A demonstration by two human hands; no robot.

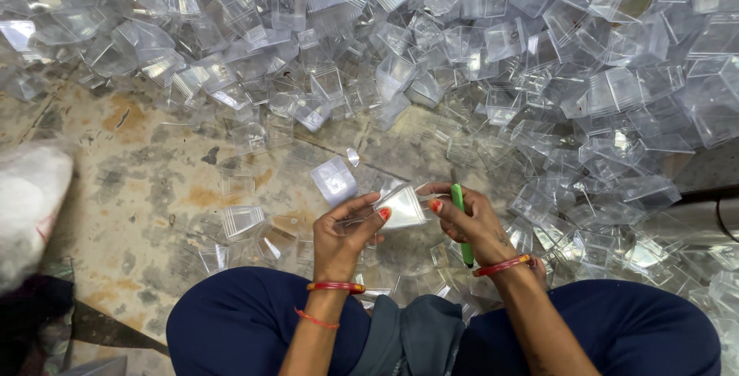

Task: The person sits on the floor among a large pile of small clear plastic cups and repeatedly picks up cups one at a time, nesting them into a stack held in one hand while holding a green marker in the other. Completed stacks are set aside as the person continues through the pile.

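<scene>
- The left hand [342,233] grips a clear plastic box [400,208] by its near edge, thumb on top and fingers curled under it.
- The right hand [469,222] pinches the box's other side with thumb and forefinger, and its remaining fingers wrap a green tool [462,222] that stands roughly upright in the fist.
- The box sits between both hands, raised off the floor [146,183], just above the person's blue-clad knees [239,318].
- It looks small, square and see-through with thin walls; the face turned up catches a pale glare, so I cannot tell whether it is open or lidded.
- As for progress, I judge the work far from over: a huge pile of boxes [493,53] fills the top and right of the view.
- A few boxes and flat clear pieces [241,218] lie scattered on the stained floor near the knees; whether these are finished I cannot tell.
- A white bag [27,199] sits at the left edge.
</scene>
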